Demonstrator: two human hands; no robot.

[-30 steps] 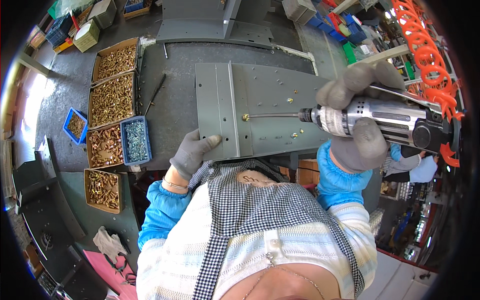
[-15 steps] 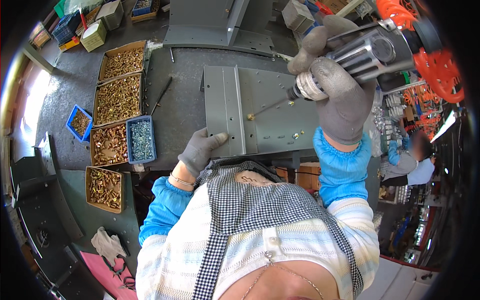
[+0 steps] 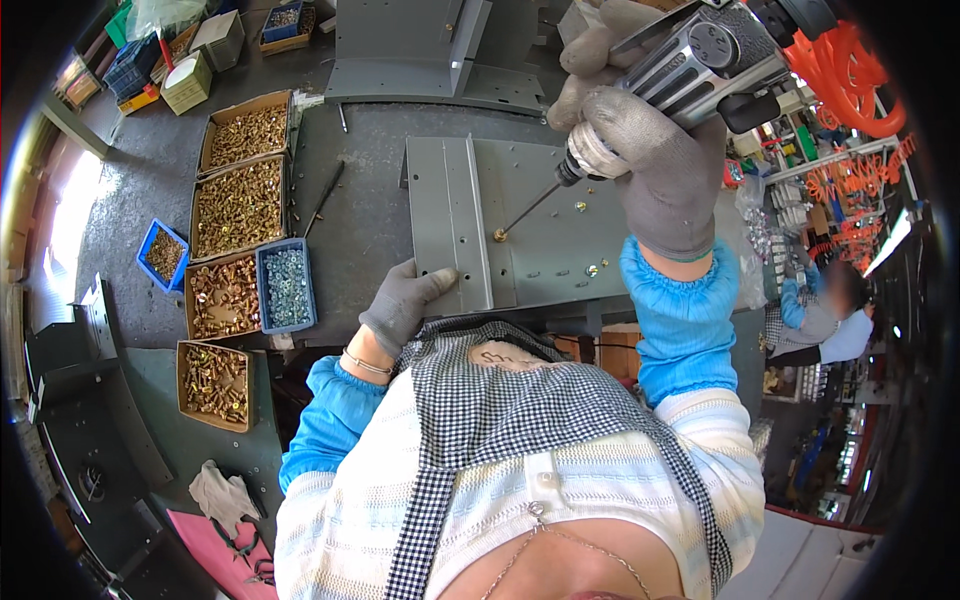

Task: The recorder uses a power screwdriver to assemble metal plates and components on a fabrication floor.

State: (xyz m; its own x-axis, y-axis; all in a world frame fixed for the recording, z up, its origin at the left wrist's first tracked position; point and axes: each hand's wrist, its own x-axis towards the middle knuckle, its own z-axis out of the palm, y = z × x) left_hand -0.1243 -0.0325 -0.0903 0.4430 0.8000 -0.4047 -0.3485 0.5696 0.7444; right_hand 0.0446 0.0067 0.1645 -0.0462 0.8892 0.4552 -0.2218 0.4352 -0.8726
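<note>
A flat grey metal panel [image 3: 538, 195] with holes, studs and a raised rib lies on the bench in front of me. My gloved left hand [image 3: 400, 304] grips its near left corner, thumb on top. High at the right, my gloved right hand [image 3: 655, 165] is wrapped round a silver-and-black power screwdriver [image 3: 688, 68]. The driver tilts down to the left, and its long thin bit [image 3: 532, 207] meets a brass-coloured screw [image 3: 499, 236] beside the rib. Other brass-coloured fasteners [image 3: 592, 271] sit in the panel farther right.
Left of the panel stand cardboard boxes of brass-coloured screws [image 3: 238, 208], a blue bin of silver nuts [image 3: 285, 285] and a small blue bin [image 3: 162, 254]. A dark rod-like tool [image 3: 324, 196] lies between. Behind is another grey metal part [image 3: 430, 80]; orange coiled hose [image 3: 850, 75] hangs right. A co-worker [image 3: 825, 315] is far right.
My right hand and the screwdriver have shifted left and away from me, with the bit now steeper on the same screw. My left hand keeps its place on the panel.
</note>
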